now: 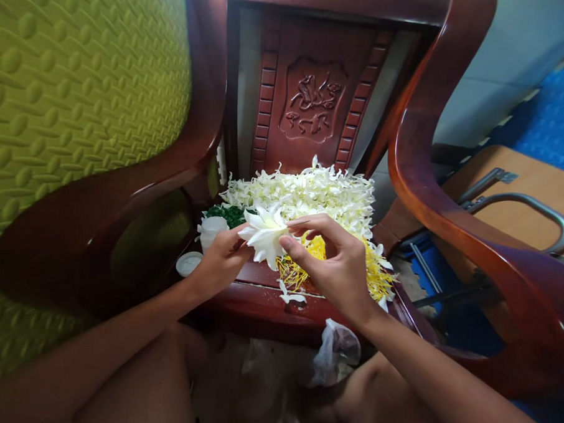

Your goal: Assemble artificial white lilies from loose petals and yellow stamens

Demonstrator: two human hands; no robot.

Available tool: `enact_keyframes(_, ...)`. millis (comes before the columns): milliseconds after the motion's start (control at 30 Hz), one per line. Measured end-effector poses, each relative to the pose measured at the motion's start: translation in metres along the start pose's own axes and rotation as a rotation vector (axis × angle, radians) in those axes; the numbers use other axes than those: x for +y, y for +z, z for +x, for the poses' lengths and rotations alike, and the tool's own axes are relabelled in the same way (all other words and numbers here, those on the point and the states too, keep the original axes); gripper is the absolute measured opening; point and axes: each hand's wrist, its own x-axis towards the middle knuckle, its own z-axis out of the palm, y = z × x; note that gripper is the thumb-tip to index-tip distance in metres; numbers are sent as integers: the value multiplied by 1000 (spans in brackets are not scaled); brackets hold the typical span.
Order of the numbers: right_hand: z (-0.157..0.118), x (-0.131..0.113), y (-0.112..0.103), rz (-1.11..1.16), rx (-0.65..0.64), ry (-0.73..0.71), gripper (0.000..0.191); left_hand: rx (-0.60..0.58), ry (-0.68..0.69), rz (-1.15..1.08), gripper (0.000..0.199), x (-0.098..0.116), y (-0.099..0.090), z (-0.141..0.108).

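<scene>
A white artificial flower point(265, 234) with layered pointed petals is held up above the front of the chair seat. My left hand point(225, 259) grips it from the left, with the fingertips partly hidden behind the petals. My right hand point(333, 256) pinches it on the right between thumb and fingers. Behind the hands lies a broad heap of white flower petals point(328, 194). Yellow stamens point(380, 272) are piled along the near side of the heap, partly covered by my right hand. One loose white petal piece point(291, 294) rests near the seat's front edge.
Left of the heap stand a white plastic tub point(212, 229), a round white lid point(189, 263) and dark green pieces point(228, 212). Curved wooden armrests point(419, 149) flank the seat. Below hangs a clear plastic bag point(335, 349). A folding table point(533, 194) is at right.
</scene>
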Motion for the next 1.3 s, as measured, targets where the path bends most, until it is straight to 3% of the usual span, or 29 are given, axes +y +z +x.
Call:
enact_keyframes(200, 0, 4, 2, 59, -14, -7, 4, -13, -35, -6, 11, -2, 0, -1)
enact_keyframes(367, 1, 3, 2, 40, -23, 22, 17, -42, -50, -24, 14, -1, -3, -1)
enact_keyframes(700, 10, 1, -2, 58, -117, -25, 5, -49, -47, -64, 12, -1, -2, -2)
enact_keyframes(900, 5, 1, 4, 32, -69, 75, 26, -19, -46, -27, 13, 0, -4, -2)
enact_keyframes(1300, 5, -1, 0, 25, -48, 84, 11, -49, -79, -31, 10, 3, -2, 0)
